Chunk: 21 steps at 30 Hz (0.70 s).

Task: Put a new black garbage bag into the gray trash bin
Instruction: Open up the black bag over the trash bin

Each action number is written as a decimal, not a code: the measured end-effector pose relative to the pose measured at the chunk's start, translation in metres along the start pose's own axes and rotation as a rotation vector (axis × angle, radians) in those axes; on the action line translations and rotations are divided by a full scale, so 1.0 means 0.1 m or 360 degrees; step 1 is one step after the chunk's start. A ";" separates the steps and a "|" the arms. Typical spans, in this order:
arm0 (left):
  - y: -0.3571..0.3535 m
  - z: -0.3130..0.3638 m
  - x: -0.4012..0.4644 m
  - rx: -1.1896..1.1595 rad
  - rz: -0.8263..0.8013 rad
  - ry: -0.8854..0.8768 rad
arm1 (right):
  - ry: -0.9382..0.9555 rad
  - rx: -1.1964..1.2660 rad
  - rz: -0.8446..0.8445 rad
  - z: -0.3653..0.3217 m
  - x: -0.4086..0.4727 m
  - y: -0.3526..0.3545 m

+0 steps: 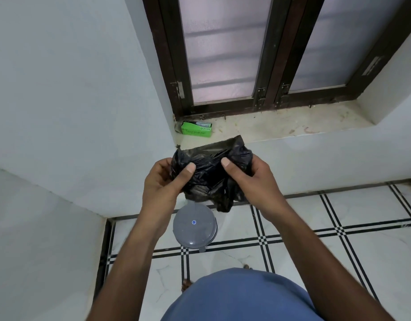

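Head view: at frame centre both hands pinch a crumpled black bag (211,172), the left hand (162,181) on its left edge and the right hand (251,179) on its right, thumbs on top. The gray bin (194,228), lid shut, stands on the floor just below. Likely step: opening the bag. Rub the top layers apart to find the mouth, then shake it loose before lifting the lid.

a black garbage bag (211,174) is seen bunched and crumpled, thin and glossy, with one flat edge raised at the top and a loose tail hanging below. it is held in the air above the floor, pinched at both sides. a gray trash bin (194,228), round, with its domed lid shut, is stood on the tiled floor directly beneath the bag, near the wall.
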<state>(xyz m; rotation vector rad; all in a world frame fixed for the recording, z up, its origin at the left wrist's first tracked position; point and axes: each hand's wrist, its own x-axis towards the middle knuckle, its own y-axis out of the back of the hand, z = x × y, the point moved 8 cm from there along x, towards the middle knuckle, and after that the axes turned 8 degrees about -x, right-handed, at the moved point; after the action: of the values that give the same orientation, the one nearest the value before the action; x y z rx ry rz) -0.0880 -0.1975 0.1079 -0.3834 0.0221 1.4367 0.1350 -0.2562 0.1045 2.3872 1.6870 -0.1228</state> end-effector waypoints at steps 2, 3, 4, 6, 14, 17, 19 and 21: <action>0.01 -0.02 0.01 0.0190 -0.0066 0.0079 | -0.0024 -0.0128 0.0236 0.05 0.03 0.15; 0.04 -0.03 0.03 0.0394 -0.0109 0.0075 | -0.0022 -0.0225 0.0376 0.07 0.04 0.26; 0.10 -0.01 0.05 0.0642 -0.0102 0.0038 | -0.0010 -0.0315 0.0507 0.07 0.04 0.37; 0.30 0.04 0.13 0.1077 0.0077 -0.0099 | -0.0007 -0.0489 0.0650 0.07 0.04 0.56; 0.38 0.16 0.15 0.1003 0.0316 -0.0167 | -0.0090 -0.1287 -0.0479 0.09 -0.03 0.18; 0.15 0.14 0.11 0.0952 0.0093 -0.0150 | 0.0018 -0.0991 -0.0632 -0.17 -0.14 -0.09; -0.01 0.10 0.07 0.0885 -0.0129 -0.0092 | 0.0050 -0.0949 -0.0642 -0.18 -0.13 -0.19; -0.06 0.06 0.07 0.0839 -0.0294 -0.0006 | 0.0216 -0.0940 -0.0431 -0.21 0.00 -0.17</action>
<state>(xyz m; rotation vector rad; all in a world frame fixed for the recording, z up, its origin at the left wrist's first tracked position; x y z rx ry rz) -0.0826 -0.1900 0.1129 0.0514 0.3471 1.1940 0.1185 -0.2458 0.1228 1.7638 1.7824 0.4432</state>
